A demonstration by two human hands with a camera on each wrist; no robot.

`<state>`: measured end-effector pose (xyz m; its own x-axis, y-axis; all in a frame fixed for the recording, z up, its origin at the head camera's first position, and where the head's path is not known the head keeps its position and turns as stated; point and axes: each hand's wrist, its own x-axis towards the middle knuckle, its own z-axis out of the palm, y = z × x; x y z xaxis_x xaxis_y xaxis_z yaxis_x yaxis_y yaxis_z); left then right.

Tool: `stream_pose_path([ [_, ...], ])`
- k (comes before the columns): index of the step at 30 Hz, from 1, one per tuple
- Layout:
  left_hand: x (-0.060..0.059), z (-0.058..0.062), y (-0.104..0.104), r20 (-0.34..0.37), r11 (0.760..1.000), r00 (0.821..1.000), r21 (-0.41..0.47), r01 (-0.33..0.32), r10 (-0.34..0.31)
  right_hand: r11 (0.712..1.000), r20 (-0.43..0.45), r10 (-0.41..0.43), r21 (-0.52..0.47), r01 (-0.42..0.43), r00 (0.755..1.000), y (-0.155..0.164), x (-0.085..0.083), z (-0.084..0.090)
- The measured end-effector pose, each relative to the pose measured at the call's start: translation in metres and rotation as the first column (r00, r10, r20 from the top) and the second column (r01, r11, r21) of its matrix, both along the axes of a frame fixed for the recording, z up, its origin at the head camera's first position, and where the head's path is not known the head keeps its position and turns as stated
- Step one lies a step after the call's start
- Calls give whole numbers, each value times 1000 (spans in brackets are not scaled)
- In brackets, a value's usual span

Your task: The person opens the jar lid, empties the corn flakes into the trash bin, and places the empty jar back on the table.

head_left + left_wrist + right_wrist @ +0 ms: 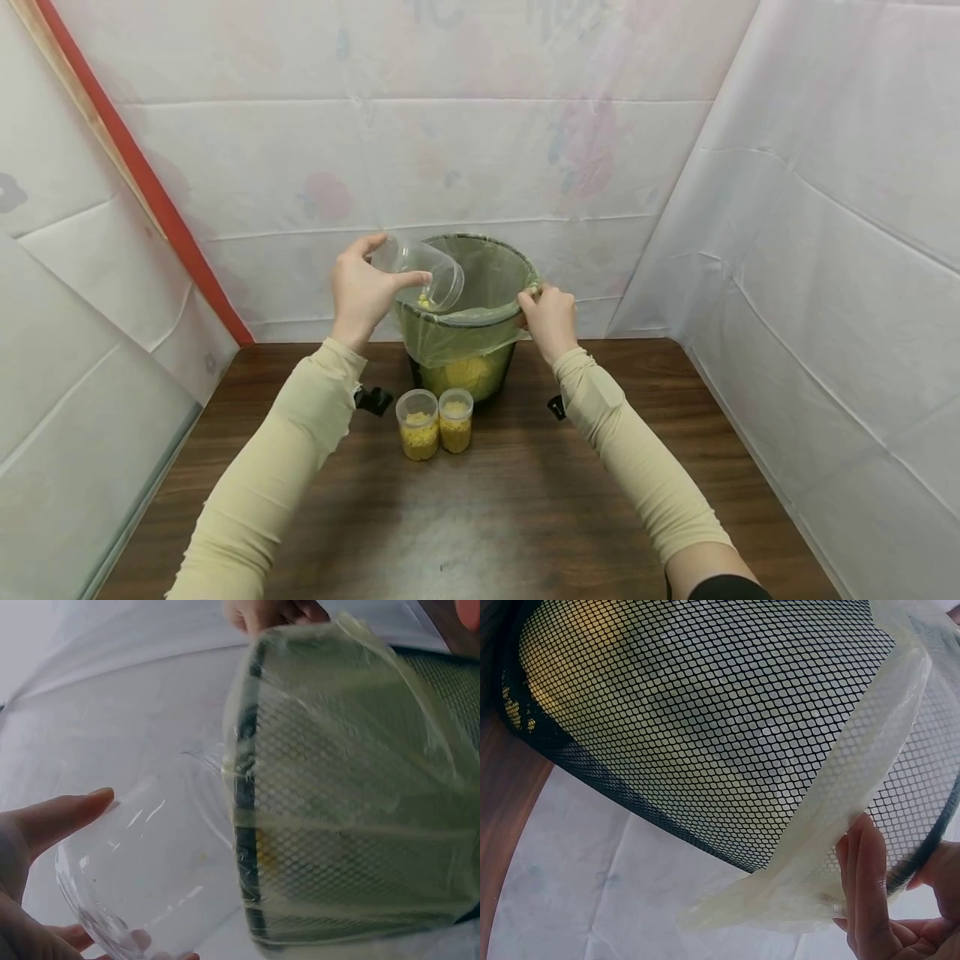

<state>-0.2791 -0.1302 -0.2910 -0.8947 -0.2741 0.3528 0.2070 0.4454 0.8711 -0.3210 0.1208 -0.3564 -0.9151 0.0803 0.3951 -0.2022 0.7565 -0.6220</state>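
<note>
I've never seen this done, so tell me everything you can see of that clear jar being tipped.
The jar is clear plastic, wide-mouthed and lidless. The left hand grips it, tilted mouth-down over the rim of the bin. It is almost empty: a few yellow bits sit at its mouth. Whether it touches the rim is unclear.

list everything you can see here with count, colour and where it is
clear plastic jar: 1, transparent, tipped over the bin's rim, a few yellow bits at its mouth
mesh waste bin: 1, black, lined with a pale bag, at the table's back edge, yellow contents at the bottom
small jars: 2, clear with yellow contents, in front of the bin
table: 1, dark brown wood
white sheets: several, behind and at both sides
left hand: 1, beige sleeve, grips the tipped jar
right hand: 1, beige sleeve, holds the bin's rim and bag
</note>
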Motion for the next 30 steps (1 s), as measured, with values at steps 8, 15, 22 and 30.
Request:
stream_pose_path([
  [8,-2,14,14,-97,948,995,-318,5,-38,1000,4,-20,9,20,1000,0,-1,1],
  [15,0,15,23,-200,833,960,-550,56,-196,1000,4,-19,18,19,1000,-1,-1,1],
  [22,-1,7,25,-348,631,810,-775,35,-472,1000,-7,-22,14,22,1000,-1,-1,1],
  [30,1,9,27,-394,675,792,-737,32,-467,1000,-4,-6,15,6,1000,-1,-1,0],
])
